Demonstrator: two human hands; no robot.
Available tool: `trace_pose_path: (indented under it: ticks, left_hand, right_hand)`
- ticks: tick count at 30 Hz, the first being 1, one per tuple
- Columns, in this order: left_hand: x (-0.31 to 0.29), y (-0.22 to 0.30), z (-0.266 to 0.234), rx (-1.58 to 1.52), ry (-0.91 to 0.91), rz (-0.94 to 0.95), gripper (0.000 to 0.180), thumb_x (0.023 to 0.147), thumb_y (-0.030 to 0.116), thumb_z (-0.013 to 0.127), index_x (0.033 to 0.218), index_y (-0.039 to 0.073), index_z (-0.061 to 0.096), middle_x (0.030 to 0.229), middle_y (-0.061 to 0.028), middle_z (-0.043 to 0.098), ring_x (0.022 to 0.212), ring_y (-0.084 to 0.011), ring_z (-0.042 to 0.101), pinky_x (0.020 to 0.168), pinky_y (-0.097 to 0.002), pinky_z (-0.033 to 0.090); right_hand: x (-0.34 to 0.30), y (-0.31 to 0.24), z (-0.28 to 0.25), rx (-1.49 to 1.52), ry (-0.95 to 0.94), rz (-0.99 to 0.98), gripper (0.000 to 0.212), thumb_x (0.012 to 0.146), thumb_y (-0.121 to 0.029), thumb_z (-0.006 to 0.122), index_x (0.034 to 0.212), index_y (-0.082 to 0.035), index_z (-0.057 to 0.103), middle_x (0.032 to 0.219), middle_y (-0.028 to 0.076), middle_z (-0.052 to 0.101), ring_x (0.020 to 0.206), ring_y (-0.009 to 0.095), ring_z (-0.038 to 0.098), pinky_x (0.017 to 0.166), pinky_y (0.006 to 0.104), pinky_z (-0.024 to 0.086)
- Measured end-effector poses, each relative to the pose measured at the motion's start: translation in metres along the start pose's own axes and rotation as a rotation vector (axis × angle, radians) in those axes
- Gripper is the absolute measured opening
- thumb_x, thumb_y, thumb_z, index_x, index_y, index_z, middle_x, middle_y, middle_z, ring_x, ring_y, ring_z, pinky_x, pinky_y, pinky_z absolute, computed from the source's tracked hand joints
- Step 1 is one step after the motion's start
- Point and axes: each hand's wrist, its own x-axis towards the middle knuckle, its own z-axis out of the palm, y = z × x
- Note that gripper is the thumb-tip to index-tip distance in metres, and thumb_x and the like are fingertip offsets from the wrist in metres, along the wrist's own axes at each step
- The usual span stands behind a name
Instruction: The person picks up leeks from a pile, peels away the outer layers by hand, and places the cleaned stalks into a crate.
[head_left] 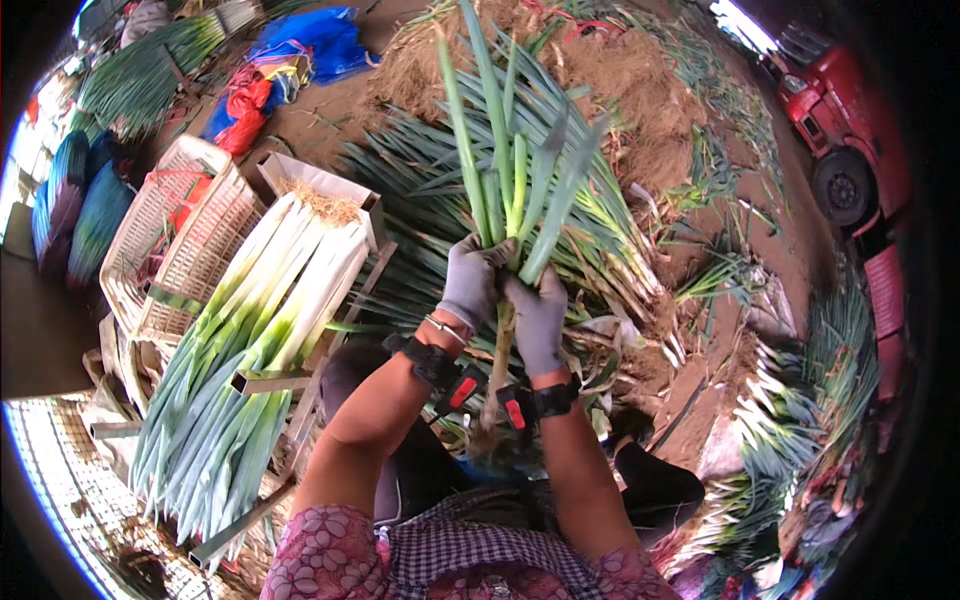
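Both hands, in grey gloves, are closed round one leek (503,345) in front of me. Its green leaves fan out upward and away, while its stalk hangs down between my forearms, the root end low and blurred. My left hand (473,278) grips it where the leaves part. Just right of and slightly below it, my right hand (540,318) holds the same spot, fingers bent at the leaf bases. Behind my hands lies a broad heap of loose leeks (415,175). To the left, cleaned leeks (275,300) are stacked on a metal rack (382,262), white ends away from me.
A white plastic basket (225,215) stands left of the rack. Beyond it are red twine (243,115) and a blue plastic sheet (325,45). Root and soil debris (640,100) covers the far ground. More leeks (785,410) lie at the right, near a red vehicle (850,120).
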Motion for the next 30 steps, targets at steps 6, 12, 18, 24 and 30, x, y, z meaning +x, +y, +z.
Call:
trace_pose_path:
  ticks: [6, 12, 18, 24, 30]
  left_hand:
    - [0.029, 0.035, -0.044, -0.048, 0.114, 0.165, 0.019, 0.091, 0.013, 0.057, 0.103, -0.002, 0.056, 0.083, -0.0082, 0.061, 0.068, -0.0212, 0.062, 0.068, -0.0368, 0.055]
    - [0.021, 0.047, -0.019, -0.18, -0.169, 0.075, 0.022, 0.092, 0.013, 0.055, 0.107, -0.004, 0.052, 0.089, -0.0111, 0.061, 0.082, -0.0252, 0.063, 0.081, -0.0424, 0.054]
    - [-0.001, 0.014, -0.014, -0.299, -0.561, -0.013, 0.042, 0.089, 0.026, 0.061, 0.119, 0.0, 0.049, 0.099, -0.0097, 0.06, 0.101, -0.0236, 0.058, 0.097, -0.0445, 0.044]
    - [-0.007, 0.034, -0.01, 0.064, -0.162, -0.004, 0.032, 0.093, 0.022, 0.058, 0.113, -0.001, 0.052, 0.09, -0.0062, 0.061, 0.082, -0.0162, 0.06, 0.072, -0.0323, 0.05]
    - [0.005, 0.012, -0.04, 0.397, -0.234, 0.069, 0.033, 0.095, 0.031, 0.053, 0.099, -0.001, 0.059, 0.083, -0.003, 0.062, 0.068, -0.0115, 0.058, 0.061, -0.0261, 0.048]
  right_hand:
    - [-0.088, -0.009, -0.061, -0.181, -0.269, 0.615, 0.019, 0.081, -0.012, 0.066, 0.092, 0.002, 0.059, 0.08, 0.006, 0.062, 0.07, 0.014, 0.059, 0.059, 0.0277, 0.047]
    - [-0.145, 0.037, -0.174, -0.401, -0.469, 0.189, 0.045, 0.081, -0.029, 0.068, 0.116, -0.003, 0.058, 0.097, 0.015, 0.065, 0.087, 0.028, 0.064, 0.072, 0.0367, 0.05]
    - [-0.037, -0.037, -0.068, -0.374, -0.543, 0.303, 0.027, 0.086, -0.013, 0.061, 0.111, -0.003, 0.058, 0.098, 0.012, 0.061, 0.085, 0.023, 0.058, 0.073, 0.0341, 0.046]
    - [-0.032, -0.034, -0.027, -0.65, -0.26, -0.224, 0.03, 0.084, -0.011, 0.064, 0.11, 0.003, 0.056, 0.093, 0.015, 0.061, 0.073, 0.027, 0.059, 0.066, 0.0335, 0.048]
    - [-0.006, -0.031, -0.006, -0.068, -0.284, 0.397, 0.035, 0.079, -0.008, 0.065, 0.111, 0.001, 0.056, 0.093, 0.006, 0.062, 0.08, 0.013, 0.058, 0.07, 0.0248, 0.047]
